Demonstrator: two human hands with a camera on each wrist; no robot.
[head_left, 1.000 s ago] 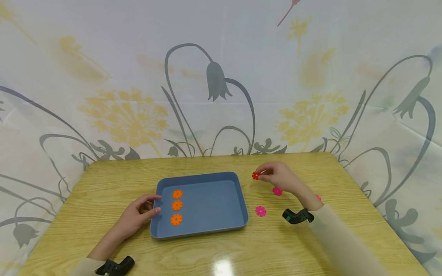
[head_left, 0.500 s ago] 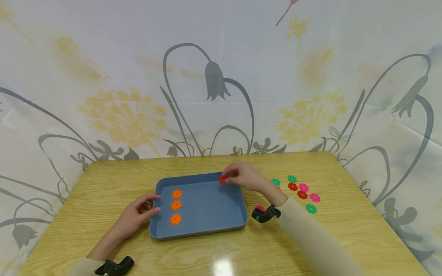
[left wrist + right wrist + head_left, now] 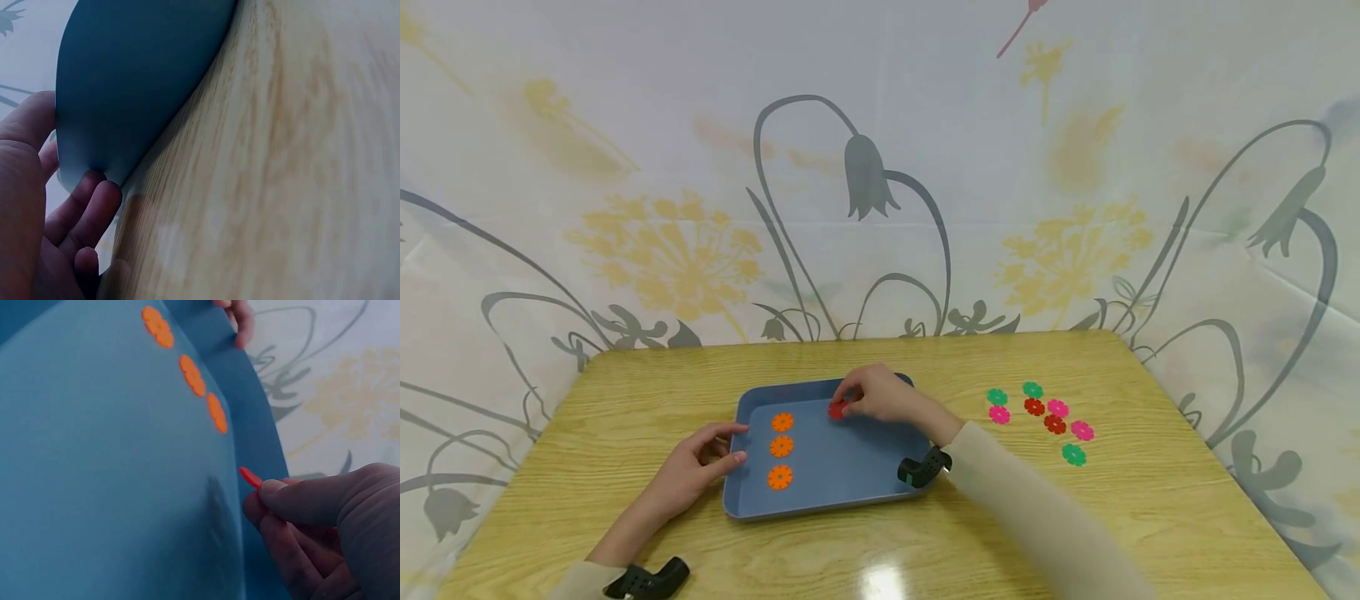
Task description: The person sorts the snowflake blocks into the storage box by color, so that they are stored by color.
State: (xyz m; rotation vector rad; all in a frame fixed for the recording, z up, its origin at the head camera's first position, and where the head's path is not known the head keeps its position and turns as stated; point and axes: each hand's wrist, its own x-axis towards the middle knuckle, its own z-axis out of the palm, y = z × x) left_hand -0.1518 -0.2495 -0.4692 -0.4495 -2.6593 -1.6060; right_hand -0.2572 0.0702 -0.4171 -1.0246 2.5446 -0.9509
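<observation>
My right hand (image 3: 880, 395) pinches a red flower-shaped disc (image 3: 837, 410) between thumb and fingers over the back middle of the blue tray (image 3: 842, 503). In the right wrist view the red disc (image 3: 250, 477) is seen nearly edge-on at the fingertips. Three orange discs (image 3: 781, 447) lie in a column along the tray's left side. At the tray's left wall is my left hand (image 3: 688, 471), thumb and fingers resting on the rim; in the left wrist view the fingers (image 3: 103, 206) touch the tray's outer wall (image 3: 125, 94).
Right of the tray, on the wooden table (image 3: 1000, 517), lie several loose discs: green (image 3: 1073, 455), pink (image 3: 1082, 431) and dark red (image 3: 1055, 424). A patterned cloth (image 3: 880, 167) hangs behind the table. My right forearm crosses the tray's right edge.
My right hand has carried the red disc leftward from the table, over the tray's back right corner, to above the tray's back middle. My left hand has stayed at the rim.
</observation>
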